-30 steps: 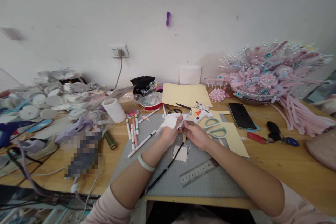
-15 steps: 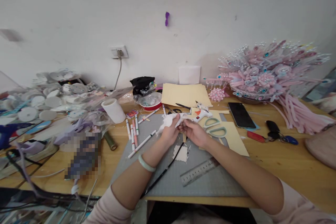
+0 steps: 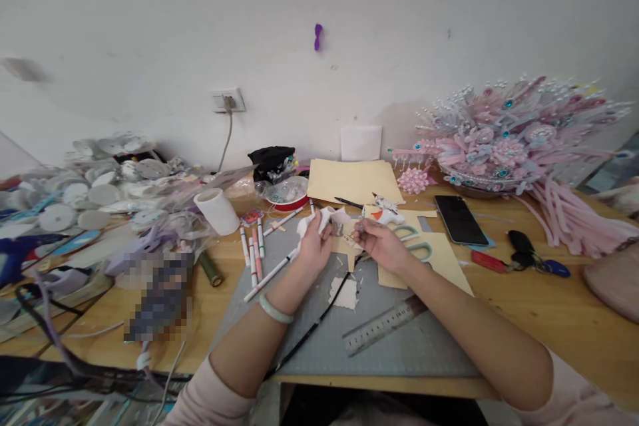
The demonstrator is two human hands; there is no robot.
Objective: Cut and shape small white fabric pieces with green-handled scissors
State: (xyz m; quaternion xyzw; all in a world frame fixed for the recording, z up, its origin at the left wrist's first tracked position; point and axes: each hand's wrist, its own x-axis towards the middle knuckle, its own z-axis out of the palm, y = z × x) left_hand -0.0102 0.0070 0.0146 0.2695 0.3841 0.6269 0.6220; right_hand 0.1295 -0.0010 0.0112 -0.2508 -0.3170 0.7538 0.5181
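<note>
My left hand (image 3: 317,245) is closed on a crumpled white piece (image 3: 303,225) that looks like paper or cloth, above the grey cutting mat (image 3: 299,346). To its right, my right hand (image 3: 382,244) has its fingertips pinched together; whatever they hold is too small to make out. A gap separates the hands. Scissors with pale green handles (image 3: 422,250) lie beside my right hand, partly covered by it. Below the hands are a small torn-edged cream piece (image 3: 343,293) and a black cord (image 3: 319,323). A steel ruler (image 3: 382,326) lies nearer the front edge.
Markers (image 3: 253,256) and a white roll (image 3: 216,211) lie left of the hands. Cream sheets (image 3: 352,180) are behind. At right are a phone (image 3: 460,219), keys (image 3: 520,249) and a pink beaded decoration (image 3: 499,140). White discs (image 3: 57,217) are piled far left.
My hands have moved apart from each other, the left one leftward with the white piece and the right one slightly rightward.
</note>
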